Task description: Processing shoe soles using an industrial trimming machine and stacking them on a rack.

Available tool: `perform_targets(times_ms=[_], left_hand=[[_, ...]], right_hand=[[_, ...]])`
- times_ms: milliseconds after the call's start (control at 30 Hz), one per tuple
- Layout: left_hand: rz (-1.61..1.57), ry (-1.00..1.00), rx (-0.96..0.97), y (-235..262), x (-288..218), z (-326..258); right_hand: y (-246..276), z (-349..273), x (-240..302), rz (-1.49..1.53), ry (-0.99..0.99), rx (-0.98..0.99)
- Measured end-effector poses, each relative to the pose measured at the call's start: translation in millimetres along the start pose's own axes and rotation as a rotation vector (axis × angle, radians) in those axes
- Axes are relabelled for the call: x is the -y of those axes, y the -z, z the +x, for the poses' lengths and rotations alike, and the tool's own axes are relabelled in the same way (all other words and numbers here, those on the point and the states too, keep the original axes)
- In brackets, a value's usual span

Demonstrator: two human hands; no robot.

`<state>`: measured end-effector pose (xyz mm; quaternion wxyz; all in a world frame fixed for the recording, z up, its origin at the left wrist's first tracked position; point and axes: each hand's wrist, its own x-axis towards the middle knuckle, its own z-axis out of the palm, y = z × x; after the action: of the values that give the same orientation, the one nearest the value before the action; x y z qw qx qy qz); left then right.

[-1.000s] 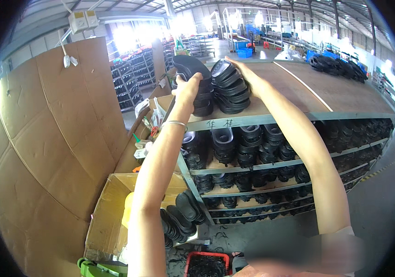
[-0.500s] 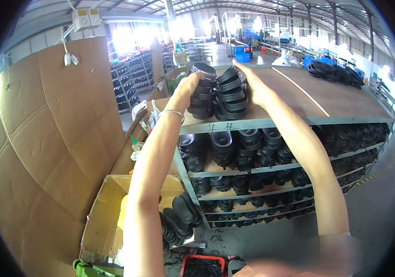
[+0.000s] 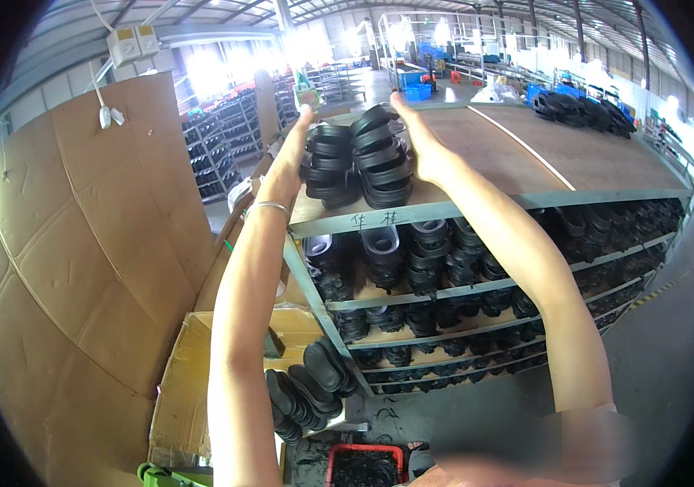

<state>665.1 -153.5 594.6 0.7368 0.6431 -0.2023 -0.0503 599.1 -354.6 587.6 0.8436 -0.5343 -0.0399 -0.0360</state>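
Two stacks of black rubber slippers stand side by side on the wooden top of a metal rack: a left stack [image 3: 330, 166] and a right stack [image 3: 383, 162] that leans a little at its top. My left hand [image 3: 288, 158] is upright along the outer side of the left stack, its visible fingers straight. My right hand [image 3: 431, 154] lies along the outer side of the right stack, with a straight digit pointing up. Both hands look open and flat, flanking the stacks. The fingers behind the slippers are partly hidden, so I cannot tell how firmly they touch.
The rack [image 3: 485, 199] has several lower shelves full of black slippers. More black pieces [image 3: 582, 114] lie at the top's far right. Below left are a cardboard box [image 3: 172, 398] and stacked black soles [image 3: 306, 390]. A red crate [image 3: 367, 448] sits on the floor. Tall cardboard [image 3: 103, 243] stands left.
My left hand has let go of the top of the left stack and moved outward to its side. My right hand stays beside the right stack. The view has shifted slightly.
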Motion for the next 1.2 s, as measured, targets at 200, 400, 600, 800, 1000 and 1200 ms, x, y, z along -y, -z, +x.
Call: perform_targets(times_ms=[200,400,600,800,1000,1200], left_hand=[[-0.149,0.045,0.154,29.9,19.2,18.3],[-0.162,0.025,0.133,8.0,10.5,-8.0],[-0.212,0.11,-0.013,8.0,9.3,-16.3],[-0.16,0.008,0.155,-8.9,12.2,-44.1],[0.006,-0.24,0.004,39.2,11.9,-90.2],[0.209,-0.286,-0.425,144.6,89.5,-238.2]], right_hand=[[-25.5,-10.3,-11.6,0.01,-0.06,0.062],[-25.9,-15.9,-13.4,0.027,-0.026,0.113],[-13.5,-7.7,-13.5,0.082,-0.051,0.123],[-2.5,7.8,-8.5,0.078,-0.029,0.003],[-57.8,-30.7,-24.9,-0.093,-0.012,-0.123],[-2.6,-117.0,-109.3,-0.497,1.148,-0.015]])
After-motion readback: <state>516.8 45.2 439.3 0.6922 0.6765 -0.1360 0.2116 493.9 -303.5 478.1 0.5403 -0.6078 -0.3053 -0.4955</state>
